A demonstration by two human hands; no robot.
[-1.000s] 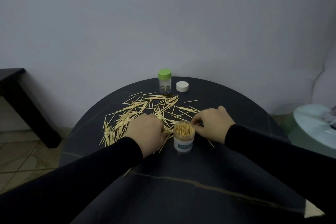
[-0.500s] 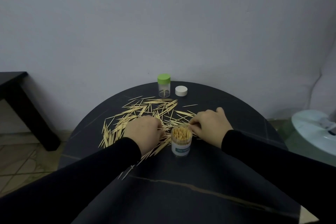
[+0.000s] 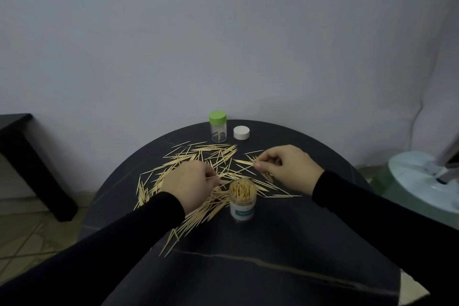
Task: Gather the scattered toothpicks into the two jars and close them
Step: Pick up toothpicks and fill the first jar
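On the round table [image 3: 273,268] the toothpicks [image 3: 198,156] lie spread behind the open jar [image 3: 242,200], which is almost full; the green-lid jar [image 3: 218,126] and white lid [image 3: 241,132] stand far behind. Our left hand [image 3: 192,185] and right hand [image 3: 288,169] each pinch a few sticks. We should align them before dropping in. The near side has free room; some sticks lie close to the left edge.

text: none readable | label: white band with a green strip on the open jar [image 3: 242,202] full of toothpicks, lettering too blurred to make out | capped jar [image 3: 218,126]: no print visible | white lid [image 3: 241,132]: plain
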